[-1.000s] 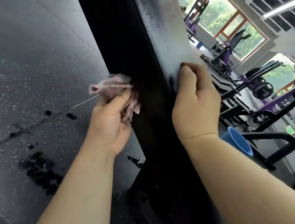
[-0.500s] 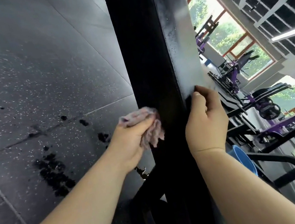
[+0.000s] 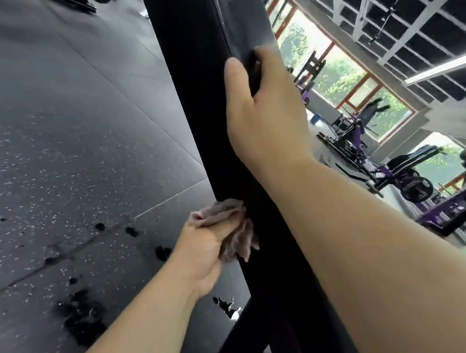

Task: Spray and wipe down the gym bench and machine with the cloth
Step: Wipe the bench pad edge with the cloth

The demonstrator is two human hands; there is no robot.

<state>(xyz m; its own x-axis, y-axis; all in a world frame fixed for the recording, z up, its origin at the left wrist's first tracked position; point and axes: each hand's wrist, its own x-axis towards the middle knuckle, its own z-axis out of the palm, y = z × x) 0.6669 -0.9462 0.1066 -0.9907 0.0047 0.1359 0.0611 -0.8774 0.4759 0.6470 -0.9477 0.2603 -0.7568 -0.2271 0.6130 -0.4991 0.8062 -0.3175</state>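
Cloth (image 3: 228, 229), pinkish, bunched in left hand (image 3: 204, 249), lower centre of frame, fingers closed round it, pressed against dark side of bench pad (image 3: 204, 88). I read this as wiping stroke along side face. Right hand (image 3: 263, 109), upper centre, thumb and fingers curled round pad edge, likely bracing pad against wiping push. Dark wet spots (image 3: 80, 319) on floor (image 3: 35, 147), lower left; spray drips, I guess. Purple machines (image 3: 379, 176) at right.

No readable text, labels, brands, numbers or signs anywhere; gym gear in the background too blurred.
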